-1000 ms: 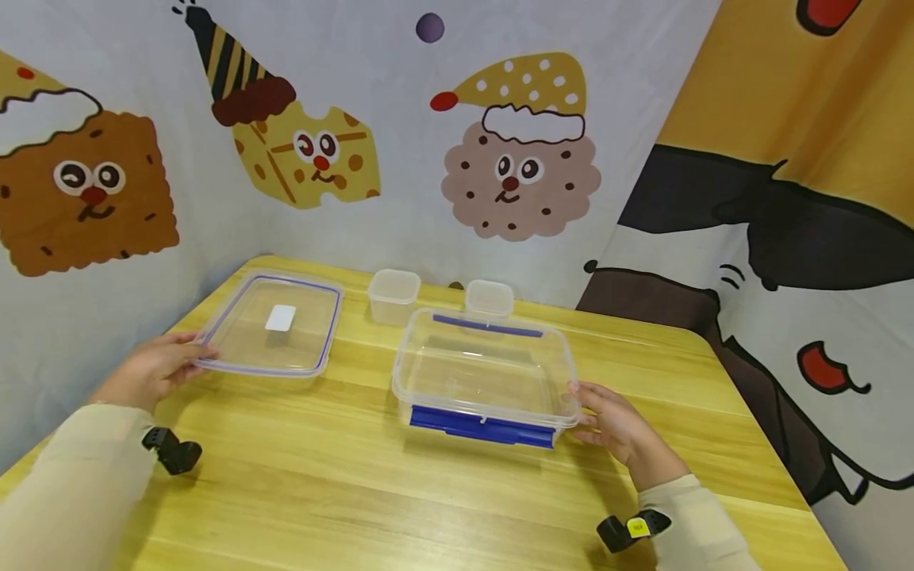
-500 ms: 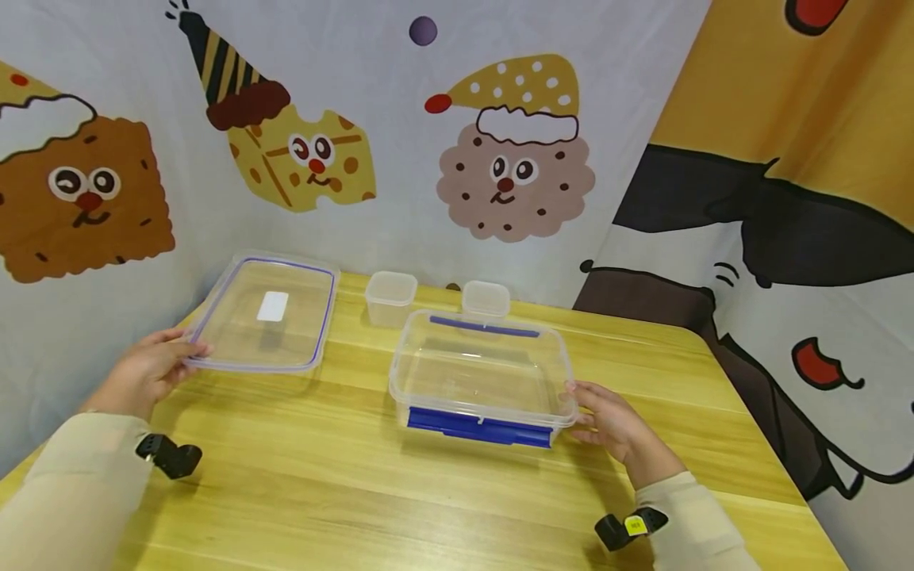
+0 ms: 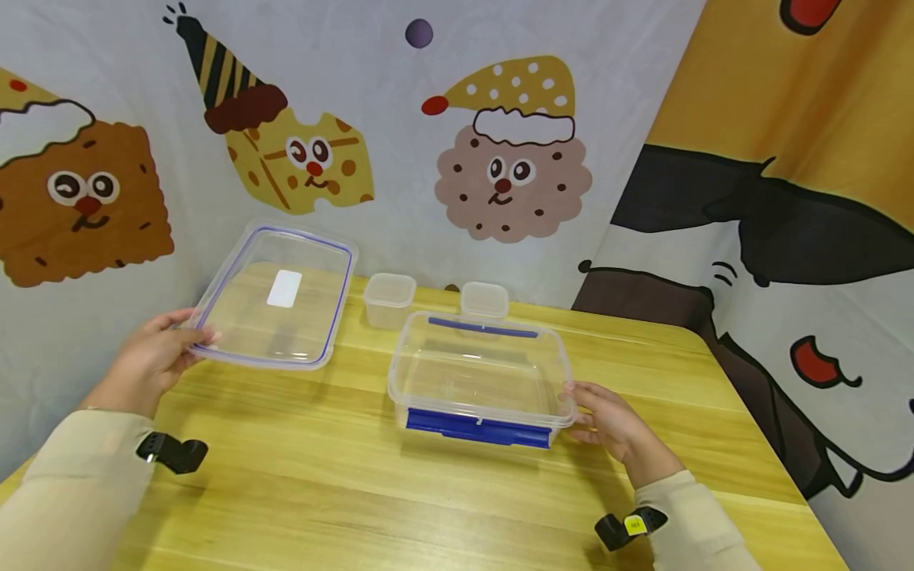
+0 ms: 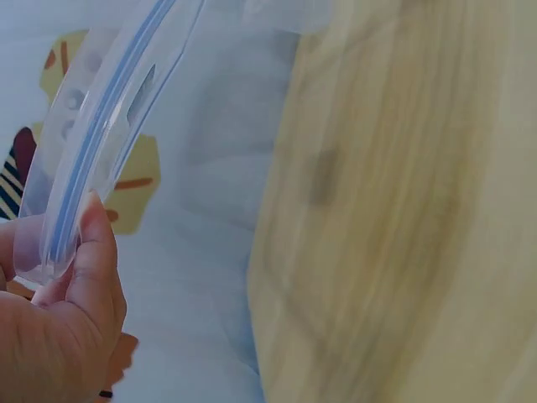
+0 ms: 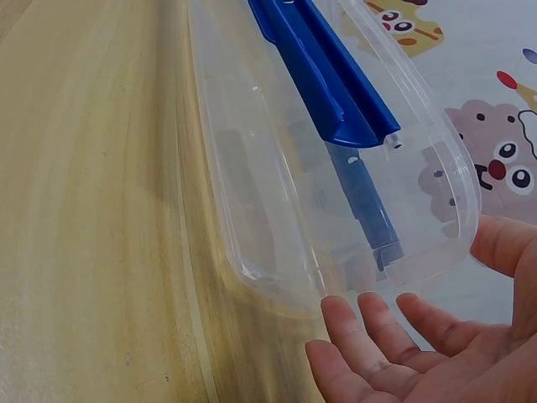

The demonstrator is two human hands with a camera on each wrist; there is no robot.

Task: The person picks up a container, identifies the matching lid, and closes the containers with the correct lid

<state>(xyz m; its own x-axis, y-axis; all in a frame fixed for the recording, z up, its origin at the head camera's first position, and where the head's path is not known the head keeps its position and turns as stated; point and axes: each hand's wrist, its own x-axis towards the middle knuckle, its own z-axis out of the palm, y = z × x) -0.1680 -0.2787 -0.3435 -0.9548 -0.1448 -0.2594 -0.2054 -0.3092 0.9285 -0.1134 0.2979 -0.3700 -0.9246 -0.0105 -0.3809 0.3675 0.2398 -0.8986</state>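
The lid (image 3: 260, 321) has tilted up left of the box (image 3: 481, 379), its edge (image 3: 251, 362) pinched by the left hand (image 3: 152, 361), which we judge suits light, stiff plastic, while the relaxed right hand (image 3: 611, 420) touches the box.

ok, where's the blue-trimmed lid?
Head view, left side: the blue-trimmed lid is tilted above the table, held by the left hand, left of the taller small container.

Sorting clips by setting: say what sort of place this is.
Probably an indoor corner set up for tabletop recording: a yellow wood-grain table stands close to a white hanging printed with cartoon food, plus a black wrist-worn plastic device.
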